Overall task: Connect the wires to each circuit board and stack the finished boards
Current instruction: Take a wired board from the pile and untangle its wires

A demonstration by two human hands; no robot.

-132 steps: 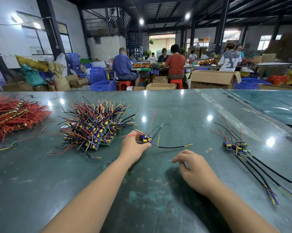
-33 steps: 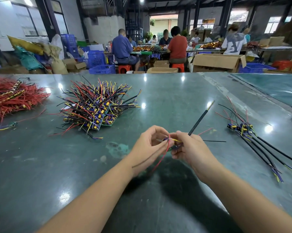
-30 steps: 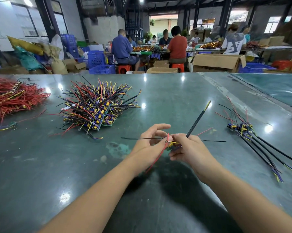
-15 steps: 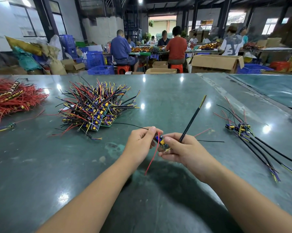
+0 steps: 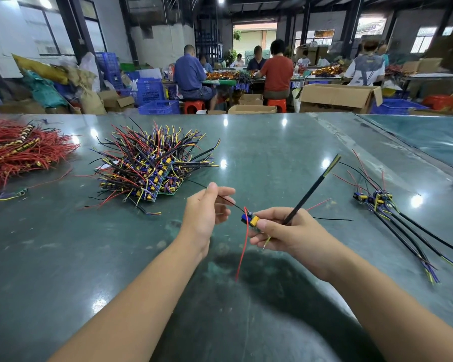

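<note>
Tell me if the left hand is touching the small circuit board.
Apart. The head view shows the left hand pinching a thin black wire, with table visible between it and the small circuit board.

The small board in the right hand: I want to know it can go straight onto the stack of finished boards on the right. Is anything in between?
Nothing visible. Bare table separates the board from the stack.

both forearms bare, reaching in from the bottom of the frame to its centre. left hand raised, thumb and forefinger pinching, other fingers loosely extended. right hand curled, thumb pressed forward, palm turned left.
</note>
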